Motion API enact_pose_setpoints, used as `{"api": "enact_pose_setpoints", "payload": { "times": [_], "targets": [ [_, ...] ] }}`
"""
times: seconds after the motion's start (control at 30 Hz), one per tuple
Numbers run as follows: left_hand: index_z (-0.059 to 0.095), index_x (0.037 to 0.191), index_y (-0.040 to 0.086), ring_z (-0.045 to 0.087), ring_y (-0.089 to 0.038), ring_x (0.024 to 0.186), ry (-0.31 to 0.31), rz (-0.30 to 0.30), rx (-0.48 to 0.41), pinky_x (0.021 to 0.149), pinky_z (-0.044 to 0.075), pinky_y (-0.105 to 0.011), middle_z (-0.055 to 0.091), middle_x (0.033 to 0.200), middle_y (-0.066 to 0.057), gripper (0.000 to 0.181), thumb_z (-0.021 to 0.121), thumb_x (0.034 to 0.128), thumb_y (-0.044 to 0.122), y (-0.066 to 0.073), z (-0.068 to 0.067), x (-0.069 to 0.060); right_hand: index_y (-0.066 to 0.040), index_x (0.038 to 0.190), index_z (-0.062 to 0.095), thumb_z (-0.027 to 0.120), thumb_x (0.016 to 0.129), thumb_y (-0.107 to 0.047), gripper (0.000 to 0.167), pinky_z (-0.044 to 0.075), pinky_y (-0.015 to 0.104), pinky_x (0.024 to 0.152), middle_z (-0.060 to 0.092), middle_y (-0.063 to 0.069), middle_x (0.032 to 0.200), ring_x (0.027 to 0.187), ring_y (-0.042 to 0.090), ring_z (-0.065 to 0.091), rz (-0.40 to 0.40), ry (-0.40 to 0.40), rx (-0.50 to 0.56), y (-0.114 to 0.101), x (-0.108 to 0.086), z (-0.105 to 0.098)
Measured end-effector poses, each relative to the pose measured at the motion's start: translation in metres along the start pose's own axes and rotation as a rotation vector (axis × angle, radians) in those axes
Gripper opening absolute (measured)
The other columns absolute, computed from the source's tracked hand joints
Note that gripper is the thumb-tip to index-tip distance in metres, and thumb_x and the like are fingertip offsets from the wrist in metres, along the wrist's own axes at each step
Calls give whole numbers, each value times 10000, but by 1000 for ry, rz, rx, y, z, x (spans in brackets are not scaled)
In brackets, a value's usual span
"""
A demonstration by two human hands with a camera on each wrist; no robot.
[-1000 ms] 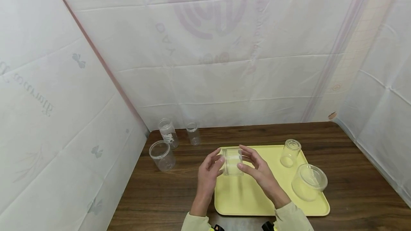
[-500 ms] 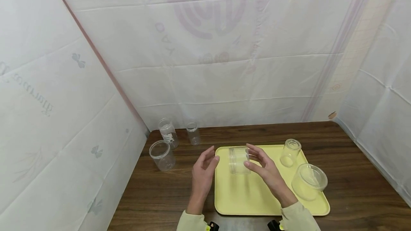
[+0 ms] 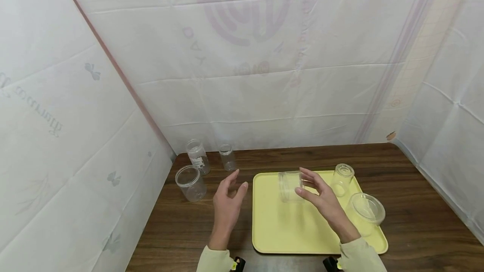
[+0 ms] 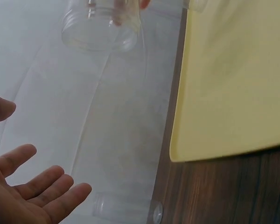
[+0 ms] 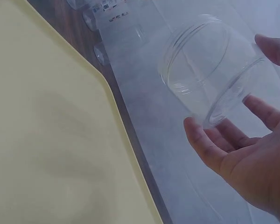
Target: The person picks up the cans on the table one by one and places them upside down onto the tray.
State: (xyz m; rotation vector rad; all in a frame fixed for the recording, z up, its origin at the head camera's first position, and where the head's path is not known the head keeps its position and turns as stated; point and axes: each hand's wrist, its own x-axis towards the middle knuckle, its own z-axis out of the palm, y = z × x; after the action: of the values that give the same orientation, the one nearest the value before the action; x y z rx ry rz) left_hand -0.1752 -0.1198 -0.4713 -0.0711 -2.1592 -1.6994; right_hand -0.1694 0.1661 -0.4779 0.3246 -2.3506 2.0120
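A clear plastic jar (image 3: 290, 187) lies sideways in the air above the yellow tray (image 3: 280, 234), its threaded mouth toward the left. My right hand (image 3: 322, 198) grips it by the base end, as the right wrist view shows with the jar (image 5: 210, 70) between thumb and fingers. Left of the tray, my left hand (image 3: 227, 209) hangs over the dark wooden table, fingers apart and holding nothing. At the tray's right side two clear jars stand mouth down: a narrow one (image 3: 343, 177) at the back and a wide one (image 3: 366, 211) in front, partly behind my right wrist.
Three clear jars stand at the table's back left: a wide one (image 3: 191, 186), a labelled one (image 3: 198, 158) and a small narrow one (image 3: 227, 158). White sheeting (image 3: 242, 95) closes off the back and both sides of the wooden table (image 3: 170, 230).
My left hand has let go of the jar and drawn away to the left. My right hand has carried the jar to the right over the tray.
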Motion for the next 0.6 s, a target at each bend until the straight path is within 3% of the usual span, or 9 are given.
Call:
{"api": "enact_pose_setpoints", "payload": {
  "times": [0.2,0.43,0.6],
  "targets": [
    [688,1422,202,569,-313,1353,19,80,130,1019,510,-622,630,1432,-55,511,837,933,229,-3,-11,5,-171,1609,444,719,1033,-239,642,447,618,1051,465,183,1583,1415,405,455,27,18,-47,0,-2,-6],
    [698,1408,147,590,-391,1325,65,194,293,994,512,-637,622,1447,-144,572,881,870,208,-8,-20,11,-183,1609,447,725,1029,-277,650,439,650,1051,466,167,1578,1423,411,446,55,23,-80,-3,-3,-10],
    [691,1414,123,572,-451,1320,87,218,380,976,499,-673,603,1461,-188,593,889,864,218,-11,-27,15,-179,1607,449,738,1020,-305,667,452,663,1044,471,161,1576,1434,429,437,67,26,-121,-4,-3,-11]
  ]
}}
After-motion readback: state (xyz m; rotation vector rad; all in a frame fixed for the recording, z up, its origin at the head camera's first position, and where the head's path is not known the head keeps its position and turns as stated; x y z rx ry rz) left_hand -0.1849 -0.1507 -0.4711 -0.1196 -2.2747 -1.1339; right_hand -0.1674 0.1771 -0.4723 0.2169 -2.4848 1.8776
